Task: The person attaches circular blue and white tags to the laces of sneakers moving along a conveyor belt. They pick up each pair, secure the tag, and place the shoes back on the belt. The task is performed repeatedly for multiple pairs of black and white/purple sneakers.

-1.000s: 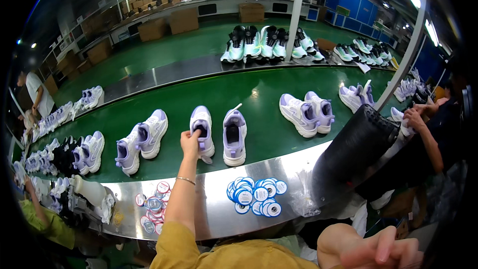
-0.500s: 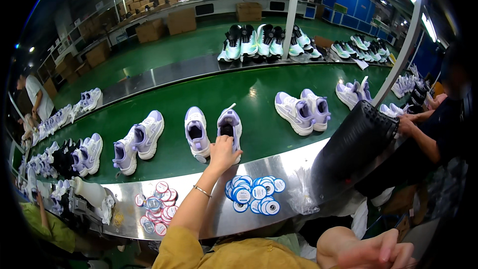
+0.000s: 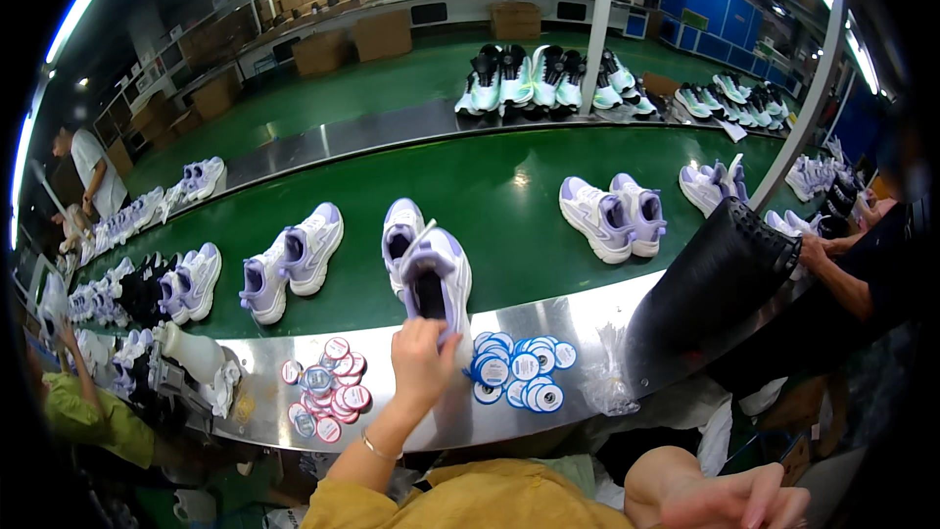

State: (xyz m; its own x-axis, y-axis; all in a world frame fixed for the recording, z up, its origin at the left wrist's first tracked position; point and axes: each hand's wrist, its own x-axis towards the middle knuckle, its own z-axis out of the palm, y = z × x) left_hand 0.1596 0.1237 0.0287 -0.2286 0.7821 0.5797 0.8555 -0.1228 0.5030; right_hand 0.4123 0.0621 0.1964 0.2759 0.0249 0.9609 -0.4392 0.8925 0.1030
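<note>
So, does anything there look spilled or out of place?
Nothing looks spilled or damaged. The metal ledge just looks untidy: red-rimmed discs and blue-rimmed discs lie in loose, overlapping heaps, with crumpled clear plastic beside the blue ones. The lavender-trimmed sneaker in the left hand partly hides its mate.

The head camera, left of a side-by-side pair, looks down and forward from the wearer's head across the metal desk (image 3: 558, 321). Its wide fisheye bends straight edges toward a black rim. The yellow sleeve (image 3: 348, 504) and right grip (image 3: 725, 498) lie close along the lower edge; the left grip (image 3: 423, 367) sits slightly farther off, near the middle, and cardboard boxes (image 3: 383, 34) stand distant at the top. The far right rim seems too dim to read surely.
</note>
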